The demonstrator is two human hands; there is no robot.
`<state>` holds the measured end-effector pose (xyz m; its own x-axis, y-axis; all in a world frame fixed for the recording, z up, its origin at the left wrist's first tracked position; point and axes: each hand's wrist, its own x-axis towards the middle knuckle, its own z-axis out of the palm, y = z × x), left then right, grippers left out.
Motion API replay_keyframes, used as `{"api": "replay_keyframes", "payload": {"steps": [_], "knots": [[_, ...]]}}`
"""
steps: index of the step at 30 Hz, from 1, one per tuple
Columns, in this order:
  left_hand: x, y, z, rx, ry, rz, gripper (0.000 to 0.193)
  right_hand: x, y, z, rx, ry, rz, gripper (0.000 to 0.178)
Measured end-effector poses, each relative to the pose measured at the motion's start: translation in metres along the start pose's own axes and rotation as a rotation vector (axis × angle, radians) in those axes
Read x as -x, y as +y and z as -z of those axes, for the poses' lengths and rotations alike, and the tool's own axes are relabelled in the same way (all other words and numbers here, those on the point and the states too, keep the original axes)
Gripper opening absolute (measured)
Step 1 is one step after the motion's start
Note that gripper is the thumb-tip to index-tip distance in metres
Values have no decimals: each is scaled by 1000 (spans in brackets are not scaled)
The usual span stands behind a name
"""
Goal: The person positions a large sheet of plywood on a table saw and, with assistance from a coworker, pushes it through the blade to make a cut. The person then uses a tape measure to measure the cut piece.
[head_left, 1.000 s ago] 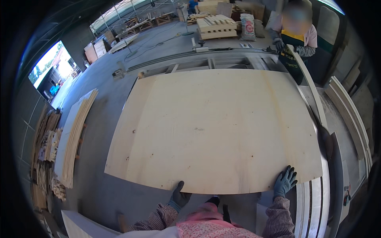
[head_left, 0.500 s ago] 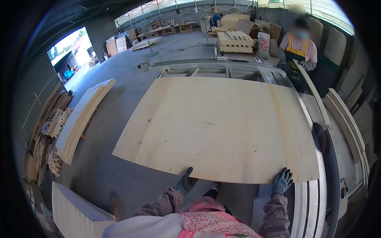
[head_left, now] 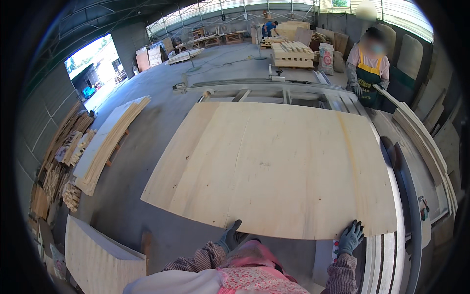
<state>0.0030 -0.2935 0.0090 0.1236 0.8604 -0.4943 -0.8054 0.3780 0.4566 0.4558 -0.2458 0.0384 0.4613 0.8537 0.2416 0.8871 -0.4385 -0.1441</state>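
A large pale plywood sheet (head_left: 274,171) lies in front of me on the metal sliding table (head_left: 387,259) of a panel saw. At its near edge, left of the middle, my left hand (head_left: 232,237) in a grey glove grips the sheet, thumb on top and fingers hidden underneath. Close to the near right corner, my right hand (head_left: 351,237), also gloved, rests flat on the sheet with its fingers stretched forward. Beyond the sheet's right side is a dark rounded plate (head_left: 390,149), partly hidden.
A co-worker (head_left: 368,68) in a yellow-and-green apron stands at the far right, touching a wooden strip beside stacked long boards (head_left: 426,137). Stacked panels (head_left: 110,147) lie on the left floor. A pale wooden box (head_left: 100,255) stands near left. Another person (head_left: 268,28) bends over far back.
The sheet and both my hands sit slightly lower in the picture, while the view has tilted. The co-worker's strip has moved from its slanted position over the saw onto the boards at right.
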Motion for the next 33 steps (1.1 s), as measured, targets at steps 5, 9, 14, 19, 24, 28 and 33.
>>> {"api": "replay_keyframes", "payload": {"steps": [5, 9, 14, 19, 24, 28, 33], "knots": [[47, -23, -7, 41, -50, 227, 40, 28, 25, 21, -76, 72, -142, 45], [94, -52, 2, 108, -26, 268, 38, 34, 75, 7, -202, 50, -440, 43], [165, -71, 52, 106, -12, 93, 48, 81, 62, 48, -8, 107, -465, 48], [216, -61, 131, 380, 93, -274, 64, 124, 117, 57, 12, 140, -474, 51], [272, -17, 154, 198, 152, -505, 81, 178, 115, 78, -25, 121, -442, 51], [289, -20, 176, 11, 130, -454, 84, 221, 133, 92, -56, 103, -434, 53], [311, -22, 219, -105, 113, -376, 88, 276, 151, 117, -58, 89, -353, 55]]}}
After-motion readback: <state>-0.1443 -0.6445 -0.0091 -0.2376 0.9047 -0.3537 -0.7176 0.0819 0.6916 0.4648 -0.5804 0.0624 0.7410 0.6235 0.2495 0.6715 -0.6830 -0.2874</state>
